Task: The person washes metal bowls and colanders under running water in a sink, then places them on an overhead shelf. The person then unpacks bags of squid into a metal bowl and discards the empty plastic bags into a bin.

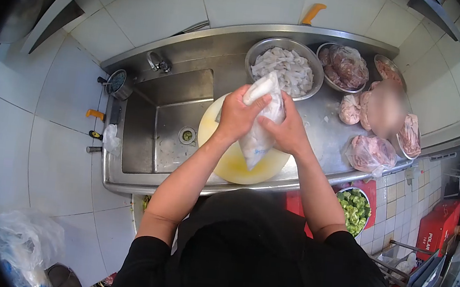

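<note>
Both hands are wrapped round a clear plastic bag (258, 143) with whitish contents, held tilted above a round cutting board (227, 165). My left hand (241, 115) grips its left side and my right hand (289, 125) its right side, with the thumbs close together in front. What exactly fills the bag is not clear. The yellowish board lies across the sink's right edge, partly hidden by the hands and bag. Just beyond the hands stands a large metal bowl (250, 57) filled with pale, whitish raw pieces (285, 68).
A steel sink basin (185, 94) with a faucet (157, 62) lies left. To the right are a bowl of bagged meat (346, 66) and several meat bags, one a pinkish bag (372, 154) near the counter edge. Chopped green vegetables (354, 208) sit lower, beside my right arm.
</note>
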A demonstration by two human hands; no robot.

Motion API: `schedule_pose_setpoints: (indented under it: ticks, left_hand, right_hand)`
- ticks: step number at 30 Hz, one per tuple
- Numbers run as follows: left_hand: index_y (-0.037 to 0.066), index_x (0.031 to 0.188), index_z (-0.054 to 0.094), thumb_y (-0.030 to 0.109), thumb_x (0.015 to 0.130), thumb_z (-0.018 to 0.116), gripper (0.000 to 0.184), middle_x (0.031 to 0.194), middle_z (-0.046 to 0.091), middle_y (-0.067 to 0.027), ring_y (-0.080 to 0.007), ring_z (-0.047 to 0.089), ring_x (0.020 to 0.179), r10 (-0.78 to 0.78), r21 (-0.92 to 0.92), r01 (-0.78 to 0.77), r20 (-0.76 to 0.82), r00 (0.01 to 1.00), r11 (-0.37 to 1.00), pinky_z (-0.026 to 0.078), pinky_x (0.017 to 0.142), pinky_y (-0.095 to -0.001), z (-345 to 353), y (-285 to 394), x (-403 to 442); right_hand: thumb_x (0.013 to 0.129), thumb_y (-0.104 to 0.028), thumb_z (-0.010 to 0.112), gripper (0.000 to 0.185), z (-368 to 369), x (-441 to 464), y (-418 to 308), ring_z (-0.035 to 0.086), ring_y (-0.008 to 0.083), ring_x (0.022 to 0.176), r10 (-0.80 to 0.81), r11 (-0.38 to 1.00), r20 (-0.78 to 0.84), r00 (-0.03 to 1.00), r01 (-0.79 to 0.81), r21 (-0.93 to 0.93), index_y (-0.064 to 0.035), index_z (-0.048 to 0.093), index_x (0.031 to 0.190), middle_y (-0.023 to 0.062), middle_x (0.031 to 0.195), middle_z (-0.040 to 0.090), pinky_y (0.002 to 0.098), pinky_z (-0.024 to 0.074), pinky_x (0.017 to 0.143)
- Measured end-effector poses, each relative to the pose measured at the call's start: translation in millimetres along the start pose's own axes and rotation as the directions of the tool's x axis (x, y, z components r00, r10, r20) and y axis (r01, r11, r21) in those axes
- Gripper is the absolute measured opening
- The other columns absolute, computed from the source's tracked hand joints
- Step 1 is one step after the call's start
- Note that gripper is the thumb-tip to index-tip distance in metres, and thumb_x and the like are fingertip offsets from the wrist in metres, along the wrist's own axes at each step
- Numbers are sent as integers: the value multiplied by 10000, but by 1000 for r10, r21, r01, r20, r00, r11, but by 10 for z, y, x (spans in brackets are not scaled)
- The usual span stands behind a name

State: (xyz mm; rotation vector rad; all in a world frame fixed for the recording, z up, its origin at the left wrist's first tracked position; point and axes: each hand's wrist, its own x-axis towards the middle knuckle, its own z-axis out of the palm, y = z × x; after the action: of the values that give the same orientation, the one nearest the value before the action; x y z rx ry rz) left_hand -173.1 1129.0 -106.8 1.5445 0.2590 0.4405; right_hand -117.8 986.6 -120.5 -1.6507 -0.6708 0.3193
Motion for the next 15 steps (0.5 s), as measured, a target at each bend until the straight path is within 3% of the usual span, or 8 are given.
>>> schedule_pose_setpoints:
  ticks: [2, 12, 15]
  left_hand:
    - [-4, 1006, 633, 266, 830, 708, 331, 860, 681, -97, -132, 628, 775, 47, 170, -53, 37, 998, 984, 491, 703, -286, 7, 49, -23]
    - [-9, 991, 627, 276, 850, 683, 324, 851, 674, -98, -132, 612, 773, 21, 212, -36, 71, 997, 977, 488, 713, -295, 103, -186, -90]
    - [-9, 997, 621, 280, 870, 675, 321, 851, 662, -73, -115, 597, 755, -32, 309, 0, 98, 995, 951, 486, 681, -277, 43, -299, -120]
  right_hand:
    - [708, -209, 721, 787, 3, -7, -30, 531, 255, 1128, 36, 999, 6, 999, -36, 7, 9, 337, 1360, 191, 1231, 522, 356, 421, 966]
    - [687, -161, 646, 691, 77, -66, 455, 590, 319, 1059, 76, 997, -44, 996, -76, -7, -21, 389, 1313, 215, 1145, 579, 381, 458, 913]
    - [701, -162, 641, 652, 123, -140, 453, 598, 334, 1045, 123, 989, -64, 990, -127, -69, -22, 408, 1293, 215, 1125, 593, 389, 463, 903]
